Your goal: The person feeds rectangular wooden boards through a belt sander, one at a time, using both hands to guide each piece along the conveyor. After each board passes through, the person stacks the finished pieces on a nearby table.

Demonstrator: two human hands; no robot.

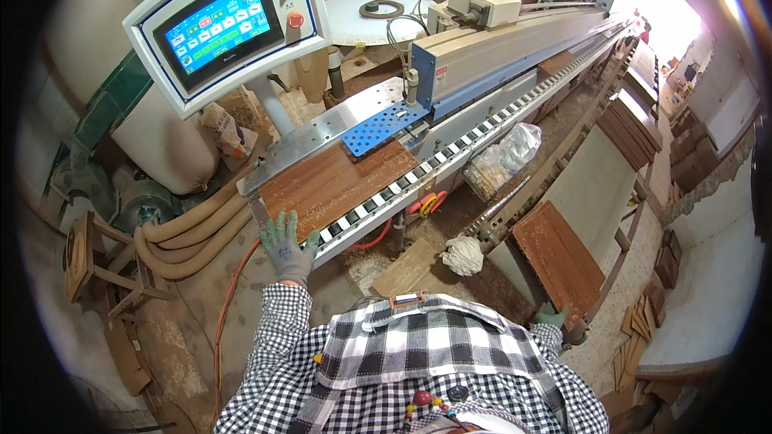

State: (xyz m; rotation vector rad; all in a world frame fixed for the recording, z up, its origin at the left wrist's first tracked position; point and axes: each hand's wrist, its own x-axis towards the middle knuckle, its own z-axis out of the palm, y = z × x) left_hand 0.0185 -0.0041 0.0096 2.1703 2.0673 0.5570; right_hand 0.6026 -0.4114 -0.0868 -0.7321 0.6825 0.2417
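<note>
The left hand (289, 249), gloved, is open with fingers spread at the near edge of a brown board (330, 189), which lies on the near end of the long machine (490, 56), partly under its blue perforated plate (378, 130). The right hand (552, 316), gloved too, is at the near corner of a second brown board (559, 253), right of the machine; the sleeve hides whether it grips.

Both boards look stiff and fairly heavy, with smooth faces that scattered chips may make slippery; corners could chip. Opposite edges seem the best hold.

The second board rests on a grey panel (591, 181), with a stack of boards (631, 130) beyond. Left of the machine, thick hoses (197, 245) curl over a dusty floor (189, 313); a control panel (225, 28) stands above its near end.
</note>
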